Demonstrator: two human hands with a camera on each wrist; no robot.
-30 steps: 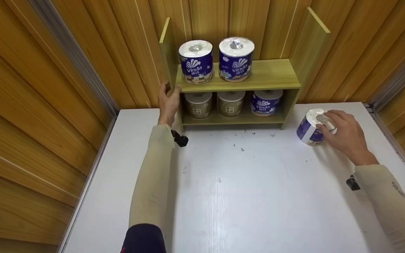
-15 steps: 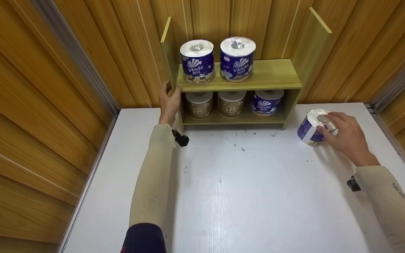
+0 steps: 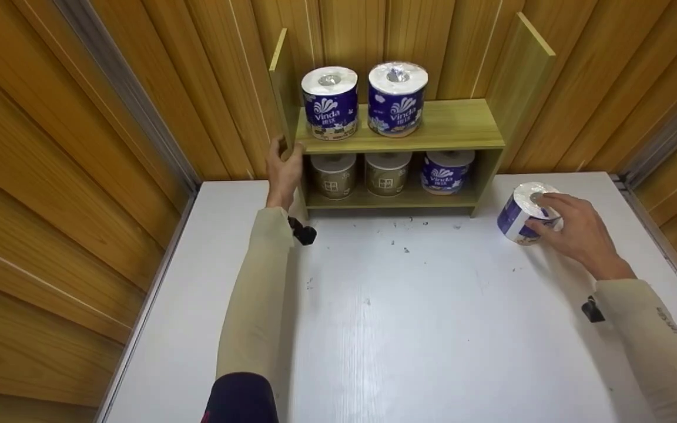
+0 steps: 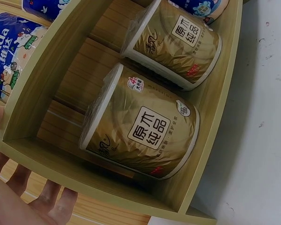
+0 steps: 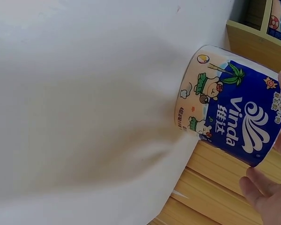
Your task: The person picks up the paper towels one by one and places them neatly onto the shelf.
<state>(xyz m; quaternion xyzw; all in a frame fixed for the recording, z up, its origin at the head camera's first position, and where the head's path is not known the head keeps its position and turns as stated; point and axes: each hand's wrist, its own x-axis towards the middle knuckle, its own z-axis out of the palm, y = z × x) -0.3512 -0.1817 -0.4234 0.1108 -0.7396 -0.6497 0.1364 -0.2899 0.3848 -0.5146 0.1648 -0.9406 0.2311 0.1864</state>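
Note:
A small wooden shelf (image 3: 397, 147) stands against the back wall. My left hand (image 3: 284, 175) grips its left side panel, thumb on the front edge and fingers along the outer face, as the left wrist view shows. To the right of the shelf, a blue-and-white toilet roll (image 3: 520, 218) stands upright on the white table. My right hand (image 3: 576, 232) holds this roll from the right, fingers over its top and thumb on the near side. In the right wrist view, fingertips (image 5: 253, 185) lie right at the roll's top rim.
Two blue toilet rolls (image 3: 397, 103) stand on the upper board. Below are two gold-brown toilet rolls (image 3: 388, 176) and a blue toilet roll (image 3: 445, 176). Wood-panelled walls (image 3: 80, 205) enclose the white table (image 3: 385, 329), with dark specks on its surface.
The fingers of my right hand have shifted slightly lower over the top of the toilet roll, which stays in place. My left hand keeps its grip on the shelf.

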